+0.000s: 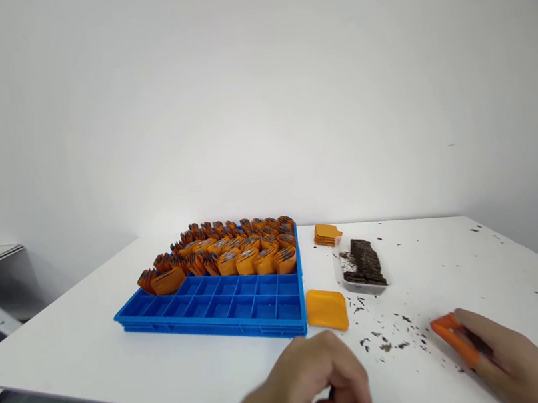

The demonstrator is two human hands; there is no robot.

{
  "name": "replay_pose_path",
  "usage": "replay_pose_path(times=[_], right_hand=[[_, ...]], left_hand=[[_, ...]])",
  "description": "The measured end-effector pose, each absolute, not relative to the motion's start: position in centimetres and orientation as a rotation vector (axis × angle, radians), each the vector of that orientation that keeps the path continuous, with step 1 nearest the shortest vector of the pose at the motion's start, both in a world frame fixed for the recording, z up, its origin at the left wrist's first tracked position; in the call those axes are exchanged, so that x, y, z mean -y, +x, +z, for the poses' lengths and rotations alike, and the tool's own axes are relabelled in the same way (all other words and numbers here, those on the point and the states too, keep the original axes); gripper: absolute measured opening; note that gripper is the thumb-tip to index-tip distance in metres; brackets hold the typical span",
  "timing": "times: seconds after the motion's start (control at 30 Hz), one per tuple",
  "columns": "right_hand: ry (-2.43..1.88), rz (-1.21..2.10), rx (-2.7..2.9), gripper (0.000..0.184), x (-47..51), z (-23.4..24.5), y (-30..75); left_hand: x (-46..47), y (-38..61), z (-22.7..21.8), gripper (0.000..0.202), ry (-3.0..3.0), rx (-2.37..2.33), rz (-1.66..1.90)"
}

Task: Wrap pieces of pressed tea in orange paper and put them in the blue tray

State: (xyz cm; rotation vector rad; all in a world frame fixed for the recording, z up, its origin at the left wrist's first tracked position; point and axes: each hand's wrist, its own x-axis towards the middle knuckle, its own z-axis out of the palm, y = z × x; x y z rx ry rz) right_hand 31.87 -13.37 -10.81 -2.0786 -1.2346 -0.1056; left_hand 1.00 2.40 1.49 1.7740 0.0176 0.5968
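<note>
Table (91, 336) bears blue tray (206, 324), orange pouch (326, 309), tub (363, 269), crumbs (385, 340).

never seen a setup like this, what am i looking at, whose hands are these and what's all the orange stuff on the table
No machine here: one camera worn on a person's head looks forward and down, so the two bare hands at the bottom are that person's own. The right hand grips a small orange pouch. The left hand is curled; whether it holds anything cannot be seen. On the white table stands a blue tray of small compartments: its far rows are packed with orange packets, its near rows are empty. Beside it lie one flat orange piece, a small stack of the same, and a clear tub of dark brown bits, with dark crumbs scattered around.
</note>
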Motion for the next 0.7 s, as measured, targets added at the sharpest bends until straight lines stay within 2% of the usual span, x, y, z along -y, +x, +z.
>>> replay_pose_path(times=[0.03, 0.13, 0.27, 0.37, 0.43, 0.57, 0.7], right_hand=[[-2.053, -0.095, 1.275, 0.045, 13.5, -10.7, 31.8], [-1.914, -0.147, 1.413, 0.041, 13.7, -10.0, 31.7], [-1.619, -0.322, 1.694, 0.034, 12.6, -7.1, 31.4], [-1.515, -0.336, 1.912, 0.029, 10.8, -3.4, 31.2], [-1.472, -0.33, 2.015, 0.028, 9.0, -1.0, 31.1], [-1.41, -0.296, 2.146, 0.04, 4.5, 1.3, 30.8], [-1.351, -0.227, 2.157, 0.051, 1.4, -0.8, 30.5]], left_hand=[[-3.8, 1.8, 2.2, 0.021, 2.01, 0.193, 0.514], [-7.8, 5.3, 3.1, 0.004, 2.736, 0.135, 0.385], [-11.0, 9.0, 1.1, 0.022, 3.302, 0.111, 0.203], [-11.9, 9.6, -1.1, 0.043, 3.374, 0.043, 0.21], [-12.1, 9.2, -2.1, 0.048, 3.361, -0.037, 0.195], [-12.3, 8.6, -3.1, 0.04, 3.307, -0.09, 0.091], [-12.4, 8.3, -3.1, 0.032, 3.24, -0.118, 0.002]])
